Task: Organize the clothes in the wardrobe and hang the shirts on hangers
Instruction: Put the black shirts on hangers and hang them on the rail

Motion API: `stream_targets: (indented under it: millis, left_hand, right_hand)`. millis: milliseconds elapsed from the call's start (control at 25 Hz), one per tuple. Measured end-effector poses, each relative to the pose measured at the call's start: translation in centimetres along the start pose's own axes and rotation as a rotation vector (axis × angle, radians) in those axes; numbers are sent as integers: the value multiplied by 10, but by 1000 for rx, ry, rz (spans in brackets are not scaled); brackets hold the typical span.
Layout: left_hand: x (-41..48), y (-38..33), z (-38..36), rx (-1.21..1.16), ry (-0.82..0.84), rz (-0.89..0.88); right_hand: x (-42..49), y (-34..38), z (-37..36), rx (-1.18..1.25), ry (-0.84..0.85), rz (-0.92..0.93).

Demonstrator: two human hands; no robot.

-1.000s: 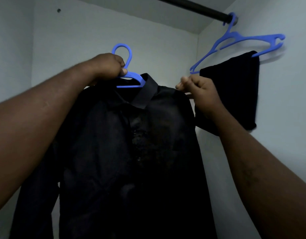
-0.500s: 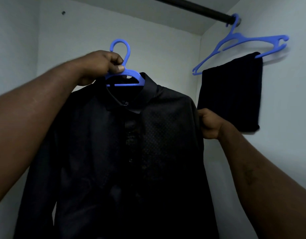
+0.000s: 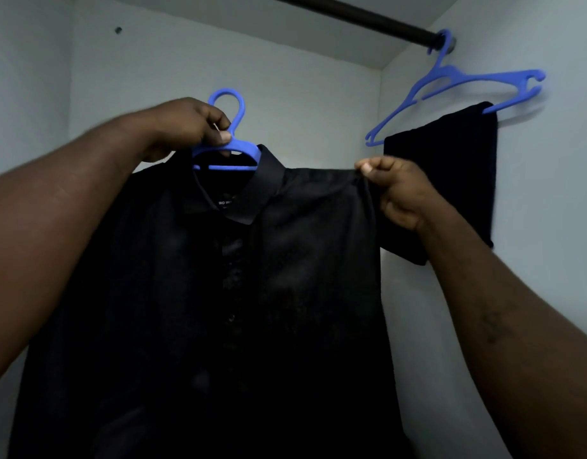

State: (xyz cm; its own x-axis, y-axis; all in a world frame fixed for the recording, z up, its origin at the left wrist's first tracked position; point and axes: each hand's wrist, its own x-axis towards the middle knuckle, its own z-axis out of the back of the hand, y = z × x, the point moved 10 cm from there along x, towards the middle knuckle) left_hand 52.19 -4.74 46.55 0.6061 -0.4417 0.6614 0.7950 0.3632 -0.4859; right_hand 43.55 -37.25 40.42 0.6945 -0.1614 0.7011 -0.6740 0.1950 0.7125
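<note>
Fingers (image 3: 378,167) grip one shirt (image 3: 285,260), one hanger (image 3: 234,150); second hanger (image 3: 451,77) hangs.

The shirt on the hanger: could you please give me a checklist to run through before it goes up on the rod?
1. Grip: the left hand holds the hanger just below its hook: ok.
2. Hook: it stands free above the fingers, ready to catch: ok.
3. Collar: the shirt has its collar around the hanger's neck: ok.
4. Shoulder: the right hand pinches it; whether it sits on the hanger's arm is hidden by cloth: cannot tell.
5. Room: the rod is bare to the left of the other hanger: ok.
</note>
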Motion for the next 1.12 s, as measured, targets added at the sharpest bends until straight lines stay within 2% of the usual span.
stream_targets:
  millis: [80,160,280,360,560,760,880,1000,1120]
  left_hand:
    - [2,-1,0,84,-21,16]
    - [4,-1,-1,146,-56,37]
    - [6,0,2,247,-114,55]
    - [6,4,3,295,-87,73]
    - [2,12,-5,379,-54,72]
    - [-1,-11,-14,437,-107,-55]
    - [-5,-32,-26,471,-82,-161]
    - [-4,-47,-34,427,-72,-222]
    - [0,-60,-37,329,-54,-258]
  right_hand:
    - [3,34,10,12,-163,174]
    - [-2,64,9,-34,-229,339]
    - [-13,81,10,-226,-309,477]
    - [-20,83,18,-356,-379,532]
    - [-31,66,25,-250,-346,536]
    - [-25,57,25,-261,-341,444]
    - [-15,56,5,-299,-220,335]
    - [-5,39,-43,-621,63,169]
    - [-2,38,-78,-859,187,145]
